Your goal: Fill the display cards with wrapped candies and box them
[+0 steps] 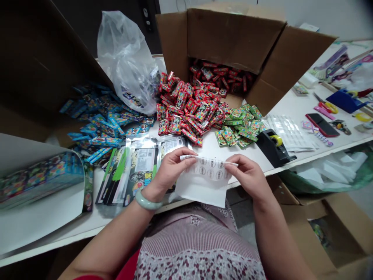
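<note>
Hands (pixel 210 173), two, raised over the near edge of the table (pixel 291 97), wrists turned inward, both closed in a pinch on the top edge of one white sheet of round labels (pixel 206 181): left hand at the sheet's left end, right hand at its right end. One pale green bangle (pixel 147 199) on the left wrist.

Flat printed bags (pixel 142 171), several, just beside the left hand. Loose packets in three heaps, too many to count: blue (pixel 101 120) far left, red (pixel 186 109) far middle, green (pixel 237 124) far right.

One open cardboard box (pixel 233 39) at the far side, holding more red packets (pixel 221 76). One clear plastic bag (pixel 125 58) beside it. To the right, one black tape dispenser (pixel 274 146), one phone (pixel 322 124), one pair of scissors (pixel 326 105).
</note>
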A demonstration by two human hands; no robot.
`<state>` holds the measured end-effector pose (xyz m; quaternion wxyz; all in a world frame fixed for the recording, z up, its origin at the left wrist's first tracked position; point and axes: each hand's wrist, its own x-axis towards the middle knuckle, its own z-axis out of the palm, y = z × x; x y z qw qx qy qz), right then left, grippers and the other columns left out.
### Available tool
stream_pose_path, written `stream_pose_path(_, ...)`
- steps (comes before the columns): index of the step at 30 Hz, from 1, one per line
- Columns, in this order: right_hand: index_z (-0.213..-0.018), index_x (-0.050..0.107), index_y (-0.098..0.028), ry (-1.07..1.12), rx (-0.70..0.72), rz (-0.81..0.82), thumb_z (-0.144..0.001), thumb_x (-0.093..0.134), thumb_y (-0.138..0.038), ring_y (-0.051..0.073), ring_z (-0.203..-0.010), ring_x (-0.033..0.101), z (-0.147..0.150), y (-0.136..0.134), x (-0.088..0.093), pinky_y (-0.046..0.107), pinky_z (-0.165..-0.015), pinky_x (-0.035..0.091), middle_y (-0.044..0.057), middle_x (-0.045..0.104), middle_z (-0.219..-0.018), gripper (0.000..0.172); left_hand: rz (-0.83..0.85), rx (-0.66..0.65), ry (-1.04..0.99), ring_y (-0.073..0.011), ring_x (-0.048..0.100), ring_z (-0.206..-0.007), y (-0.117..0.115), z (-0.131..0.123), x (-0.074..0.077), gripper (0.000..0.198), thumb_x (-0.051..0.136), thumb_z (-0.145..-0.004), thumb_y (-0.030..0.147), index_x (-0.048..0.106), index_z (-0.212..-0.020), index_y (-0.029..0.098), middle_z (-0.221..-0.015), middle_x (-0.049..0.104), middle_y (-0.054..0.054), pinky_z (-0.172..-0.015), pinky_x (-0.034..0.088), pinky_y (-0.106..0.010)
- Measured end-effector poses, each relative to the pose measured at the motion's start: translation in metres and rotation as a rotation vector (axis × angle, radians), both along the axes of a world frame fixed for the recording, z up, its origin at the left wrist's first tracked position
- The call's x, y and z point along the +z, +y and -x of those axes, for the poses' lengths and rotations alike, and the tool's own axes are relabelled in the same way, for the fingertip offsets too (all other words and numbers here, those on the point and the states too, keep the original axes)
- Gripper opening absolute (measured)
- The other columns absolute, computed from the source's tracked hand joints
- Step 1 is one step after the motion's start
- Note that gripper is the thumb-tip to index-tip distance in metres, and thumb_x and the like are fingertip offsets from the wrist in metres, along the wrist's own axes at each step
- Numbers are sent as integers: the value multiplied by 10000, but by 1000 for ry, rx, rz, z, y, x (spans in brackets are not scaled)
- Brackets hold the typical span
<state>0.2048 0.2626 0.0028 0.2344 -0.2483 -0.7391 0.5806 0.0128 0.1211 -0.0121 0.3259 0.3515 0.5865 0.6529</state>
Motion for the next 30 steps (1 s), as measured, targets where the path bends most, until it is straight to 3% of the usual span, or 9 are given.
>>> stream_pose_path(3,-917,675,-208,-81,62,-140,-753,743,-320,172,-823,603,4,3,9,294,-746,473,29,677,-878,210,-49,-65,97,-124,576,-781,0,0,6,81,710,-781,185,729,-843,233,-826,638,-8,-663,454,-234)
stream_pose_path(6,-753,634,-191,-129,66,-211,-786,701,-301,145,-701,580,9,3,17,266,-663,460,7,638,-731,133,-75,-115,145,-130,587,-818,-1,-1,12,84,695,-786,163,730,-826,228,-823,635,-8,-734,453,-253)
stream_pose_path(12,-703,616,-178,-157,111,-171,-842,638,-346,119,-625,547,12,-3,23,233,-566,429,1,613,-666,219,35,-74,54,-92,517,-641,-3,-2,9,70,681,-813,249,696,-766,200,-715,604,14,-566,390,-215)
stream_pose_path(15,-692,627,-177,-155,117,-115,-826,656,-351,119,-605,549,12,-2,23,233,-552,431,1,619,-653,222,50,-68,36,-91,510,-625,-2,-1,8,92,675,-820,266,690,-767,192,-704,594,15,-565,398,-215)
stream_pose_path(20,-735,639,-189,-151,99,-194,-792,698,-295,134,-663,573,13,0,22,247,-610,451,3,643,-705,134,-17,-54,122,-148,581,-804,-4,2,10,41,692,-786,219,704,-822,204,-827,634,-25,-705,478,-257)
stream_pose_path(26,-714,618,-194,-161,119,-262,-841,654,-317,145,-665,575,10,0,20,259,-615,449,7,636,-694,180,74,-45,97,-146,592,-777,-6,1,13,102,737,-758,258,710,-836,199,-832,663,-25,-692,489,-258)
stream_pose_path(30,-892,671,-214,-179,202,-345,-812,700,-347,190,-854,632,12,3,24,305,-760,477,39,701,-903,157,58,-70,174,-142,586,-748,-3,-3,19,62,717,-775,250,699,-767,191,-778,651,-21,-703,481,-273)
